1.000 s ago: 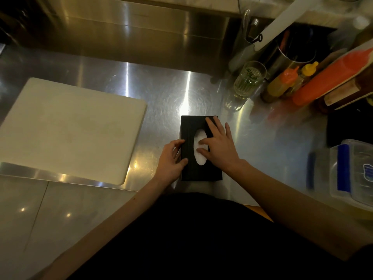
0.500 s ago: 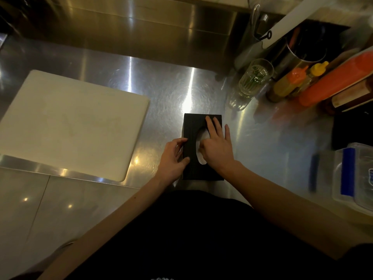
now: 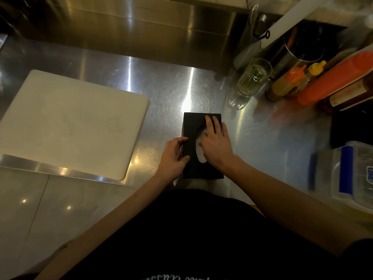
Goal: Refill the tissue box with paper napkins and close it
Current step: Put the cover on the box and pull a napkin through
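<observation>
This looks like a restaurant or commercial kitchen's prep station. A brushed stainless-steel counter [image 3: 165, 81] runs under a steel backsplash [image 3: 141, 27], with a large white cutting board [image 3: 70, 122] lying on it. At the far right stand capped squeeze bottles [image 3: 286, 83] of sauce, a metal canister [image 3: 298, 55], a ribbed glass [image 3: 253, 77] and clear lidded plastic containers [image 3: 357, 174].

Right hand [image 3: 217, 146] covers part of napkin [image 3: 200, 157]; plastic container [image 3: 355, 174] blurred, cut by right edge.
</observation>
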`<move>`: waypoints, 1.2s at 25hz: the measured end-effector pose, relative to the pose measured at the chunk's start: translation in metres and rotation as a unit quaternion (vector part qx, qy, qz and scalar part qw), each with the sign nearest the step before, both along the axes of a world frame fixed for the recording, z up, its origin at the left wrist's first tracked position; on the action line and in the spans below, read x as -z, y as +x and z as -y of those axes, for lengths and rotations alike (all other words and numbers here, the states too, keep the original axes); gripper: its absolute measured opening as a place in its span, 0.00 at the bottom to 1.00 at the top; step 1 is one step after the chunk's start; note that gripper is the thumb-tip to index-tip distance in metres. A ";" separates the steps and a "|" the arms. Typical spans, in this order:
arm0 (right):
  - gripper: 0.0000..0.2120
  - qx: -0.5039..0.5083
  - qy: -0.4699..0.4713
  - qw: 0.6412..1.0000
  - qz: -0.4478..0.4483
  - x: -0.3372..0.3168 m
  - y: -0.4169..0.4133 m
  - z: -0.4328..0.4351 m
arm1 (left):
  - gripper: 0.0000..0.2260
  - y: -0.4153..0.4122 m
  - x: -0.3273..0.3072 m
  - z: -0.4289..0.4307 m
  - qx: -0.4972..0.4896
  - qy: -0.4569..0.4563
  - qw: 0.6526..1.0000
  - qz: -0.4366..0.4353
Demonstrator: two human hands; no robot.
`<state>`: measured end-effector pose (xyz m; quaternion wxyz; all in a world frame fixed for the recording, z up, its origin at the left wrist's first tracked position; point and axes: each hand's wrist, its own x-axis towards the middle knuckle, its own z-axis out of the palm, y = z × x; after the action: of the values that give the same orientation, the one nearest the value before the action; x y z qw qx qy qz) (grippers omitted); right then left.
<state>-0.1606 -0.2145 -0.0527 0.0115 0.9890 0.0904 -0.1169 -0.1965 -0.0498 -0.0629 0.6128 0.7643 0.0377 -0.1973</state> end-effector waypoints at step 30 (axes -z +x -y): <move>0.14 0.091 0.224 0.969 0.045 -0.024 -0.026 -0.003 | 0.24 -0.001 0.006 0.000 -0.002 -0.018 1.000 0.005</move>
<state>-0.1863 -0.2119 -0.0290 -0.2175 0.9745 0.0232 -0.0500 -0.1972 -0.0495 -0.0686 0.6266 0.7543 0.0326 -0.1934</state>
